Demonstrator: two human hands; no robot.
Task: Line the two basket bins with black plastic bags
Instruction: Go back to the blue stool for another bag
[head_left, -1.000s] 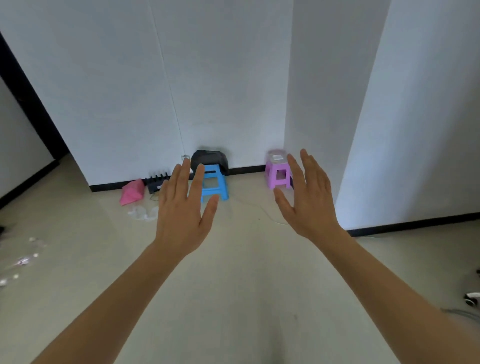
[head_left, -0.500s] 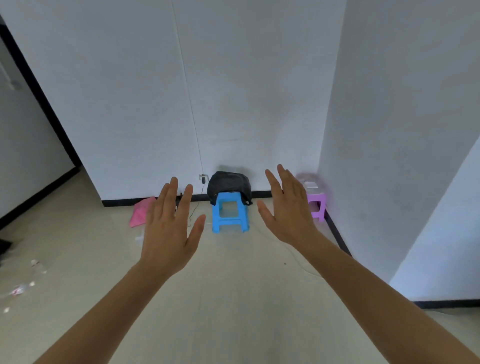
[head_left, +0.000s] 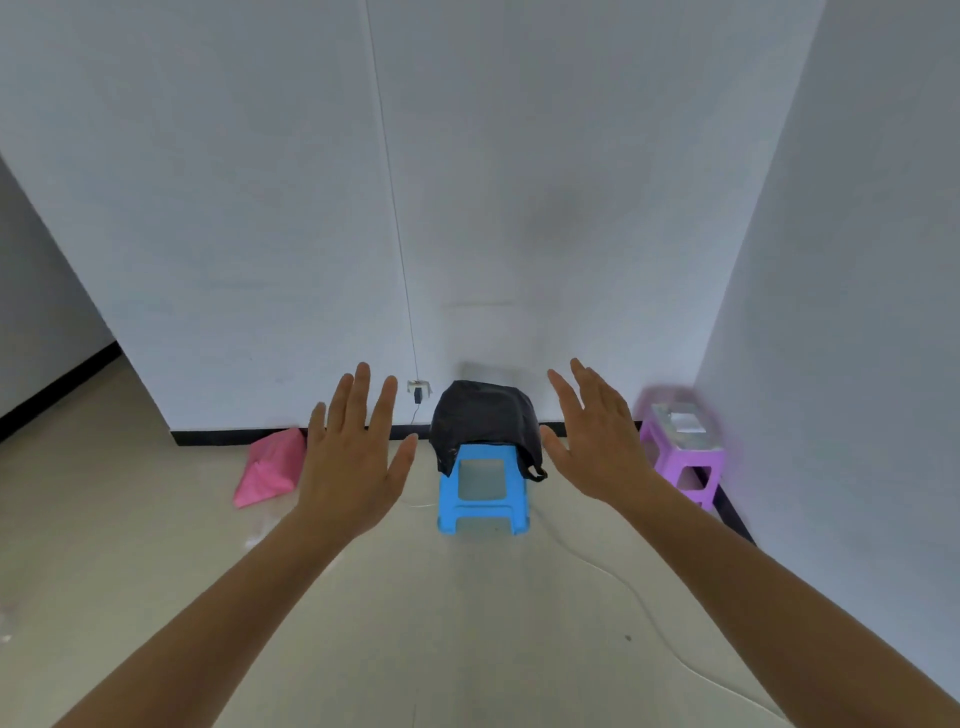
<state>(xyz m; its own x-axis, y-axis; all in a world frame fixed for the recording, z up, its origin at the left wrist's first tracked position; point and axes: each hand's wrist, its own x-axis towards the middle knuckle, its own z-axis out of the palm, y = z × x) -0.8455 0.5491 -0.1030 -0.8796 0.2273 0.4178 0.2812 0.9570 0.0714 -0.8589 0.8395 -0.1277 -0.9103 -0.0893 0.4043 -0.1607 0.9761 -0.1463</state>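
Observation:
A black plastic bag (head_left: 483, 421) lies bunched on top of a small blue stool (head_left: 483, 499) against the far wall. No basket bin shows in this view. My left hand (head_left: 353, 457) is held out in front of me, left of the bag, fingers spread and empty. My right hand (head_left: 597, 441) is raised to the right of the bag, also spread and empty. Both hands are nearer to me than the stool and touch nothing.
A purple stool (head_left: 680, 457) with a pale object on top stands in the right corner. A pink bag (head_left: 270, 467) lies on the floor by the black skirting. A wall socket (head_left: 418, 388) holds a plug, and a white cable (head_left: 623, 582) runs across the beige floor.
The view has swung and drawn closer, so the blue stool and black bag now sit centred between my hands. Both hands stay spread and empty.

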